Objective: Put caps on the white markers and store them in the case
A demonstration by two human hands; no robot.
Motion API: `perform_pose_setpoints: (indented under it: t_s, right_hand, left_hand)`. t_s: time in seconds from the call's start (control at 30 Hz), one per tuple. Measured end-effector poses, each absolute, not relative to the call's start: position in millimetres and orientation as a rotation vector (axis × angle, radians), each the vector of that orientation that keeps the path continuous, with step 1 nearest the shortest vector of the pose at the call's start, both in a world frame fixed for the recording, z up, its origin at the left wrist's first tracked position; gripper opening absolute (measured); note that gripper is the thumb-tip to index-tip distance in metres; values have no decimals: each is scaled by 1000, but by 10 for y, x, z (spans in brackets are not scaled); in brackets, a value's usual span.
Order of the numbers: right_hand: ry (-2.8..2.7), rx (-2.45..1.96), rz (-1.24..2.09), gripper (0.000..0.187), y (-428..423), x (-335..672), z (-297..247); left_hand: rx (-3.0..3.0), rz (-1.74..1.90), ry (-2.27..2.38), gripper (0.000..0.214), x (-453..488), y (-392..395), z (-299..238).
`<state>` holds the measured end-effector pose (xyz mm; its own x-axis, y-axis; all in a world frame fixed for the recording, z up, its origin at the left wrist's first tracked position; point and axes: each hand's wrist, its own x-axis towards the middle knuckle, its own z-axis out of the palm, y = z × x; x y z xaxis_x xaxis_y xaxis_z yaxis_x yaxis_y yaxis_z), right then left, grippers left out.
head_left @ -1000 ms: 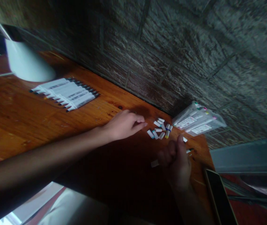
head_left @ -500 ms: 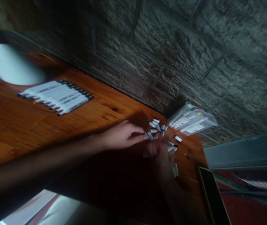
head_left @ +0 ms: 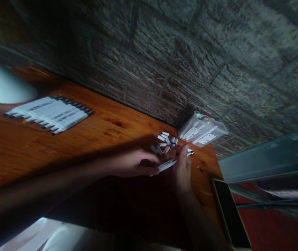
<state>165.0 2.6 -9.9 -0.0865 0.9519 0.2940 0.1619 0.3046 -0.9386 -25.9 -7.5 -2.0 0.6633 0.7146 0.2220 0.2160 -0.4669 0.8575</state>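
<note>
A white marker (head_left: 168,164) lies slanted between my two hands, its dark tip pointing up to the right. My right hand (head_left: 182,170) is closed around its upper part, thumb on top. At the lower left end of the marker, my left hand (head_left: 135,163) pinches with thumb and fingers; whether a cap is there is too dark to tell. Just beyond the hands lies a loose group of white marker caps (head_left: 161,138), some with coloured bands. Several white markers (head_left: 49,112) lie side by side in a row on the left.
A clear plastic case (head_left: 203,134) with a few markers stands against the stone wall (head_left: 149,69). A phone (head_left: 231,214) lies by the right edge of the wooden table (head_left: 107,130). At the far left stands a white rounded object (head_left: 5,83).
My left hand has moved from the caps down to the marker's end. The marker in my right hand now shows clearly. The view has shifted a little to the right.
</note>
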Motion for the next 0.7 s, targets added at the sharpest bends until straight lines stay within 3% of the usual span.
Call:
perform_pose_setpoints:
  t_s: [0.1,0.23,0.5,0.7]
  right_hand:
    - [-1291,-1119,1067,48,0,1632,-103]
    - [-1391,-1028,1163,36,72,1762,-34]
    - [-1939,-1281,215,23,498,2110,-41]
    - [-2177,-1252,14,19,656,1931,-208]
  left_hand:
    - [1984,671,678,17,-251,-99,-5]
    - [1749,807,666,14,-295,-61,40]
    - [871,1034,575,16,-399,82,71]
    - [638,966,480,21,-378,123,10]
